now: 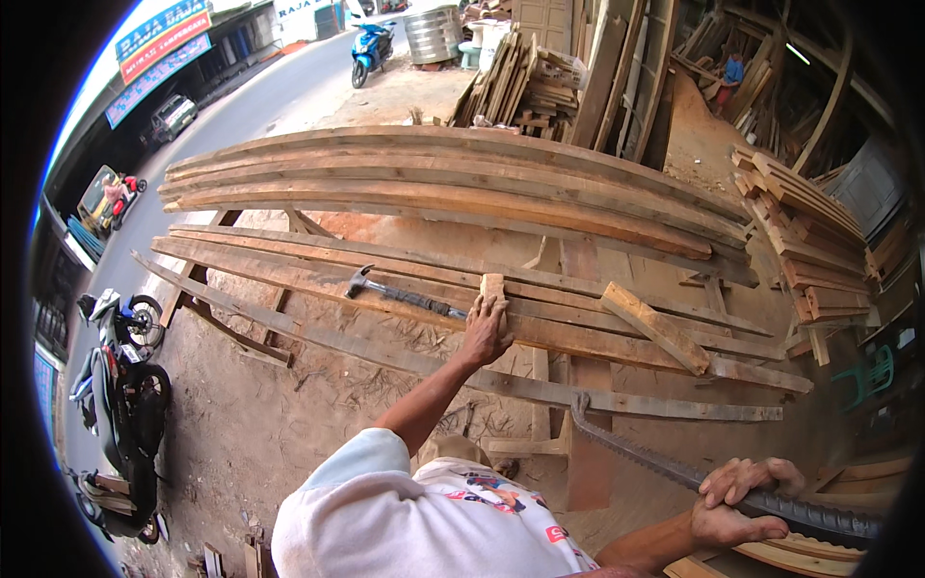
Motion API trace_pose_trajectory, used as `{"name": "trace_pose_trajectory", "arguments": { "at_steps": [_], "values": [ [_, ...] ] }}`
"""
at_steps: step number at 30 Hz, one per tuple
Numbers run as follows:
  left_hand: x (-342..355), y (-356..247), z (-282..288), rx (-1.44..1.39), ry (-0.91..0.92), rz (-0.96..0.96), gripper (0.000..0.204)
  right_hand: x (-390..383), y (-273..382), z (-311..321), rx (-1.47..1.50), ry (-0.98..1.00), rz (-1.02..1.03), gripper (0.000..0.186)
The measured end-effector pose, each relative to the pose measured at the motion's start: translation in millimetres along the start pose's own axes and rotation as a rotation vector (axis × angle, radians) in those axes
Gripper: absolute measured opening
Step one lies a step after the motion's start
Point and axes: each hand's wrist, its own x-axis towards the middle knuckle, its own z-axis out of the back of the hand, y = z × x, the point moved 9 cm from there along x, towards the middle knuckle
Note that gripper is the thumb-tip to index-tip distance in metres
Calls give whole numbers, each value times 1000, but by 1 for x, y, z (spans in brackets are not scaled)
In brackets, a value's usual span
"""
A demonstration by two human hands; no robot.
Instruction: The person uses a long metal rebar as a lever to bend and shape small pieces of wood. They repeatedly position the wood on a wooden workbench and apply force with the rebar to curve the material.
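Observation:
My left hand [487,329] is closed round the lower end of a short wood block [492,286] on the long wooden beams [385,279]. A claw hammer [400,296] with a dark handle lies on those beams, its grip end beside my left fingers. At the lower right, my right hand [744,501] is wrapped round a dark ribbed metal bar [636,445]. The bar's bent tip [581,403] lies in view over the nearest plank [540,388], but I cannot tell whether they touch. A loose short plank [655,328] rests slantwise across the beams to the right.
More long beams [434,178] lie on the far side of the trestles. Stacked timber [809,241] stands at right, with leaning boards [617,77] behind. Parked motorcycles [125,405] are at left beside the road [260,106]. A person [732,75] is at the back right.

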Motion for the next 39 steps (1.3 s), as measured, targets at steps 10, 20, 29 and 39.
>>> {"name": "trace_pose_trajectory", "arguments": {
  "at_steps": [10, 20, 29, 39],
  "values": [
    [-49, -156, 300, -466, -734, -303, 108, -2, 9, -17, -227, -91, -74, 84],
    [-240, -174, 398, -638, -1250, -700, 106, -25, 33, -32, -213, 138, 96, 74],
    [-261, -212, 389, -566, -1269, -710, 95, -17, 29, -33, -210, 221, 236, 76],
    [-272, -259, 367, -499, -1286, -684, 83, 3, 14, -13, -129, 291, 141, 78]
  ]
}}
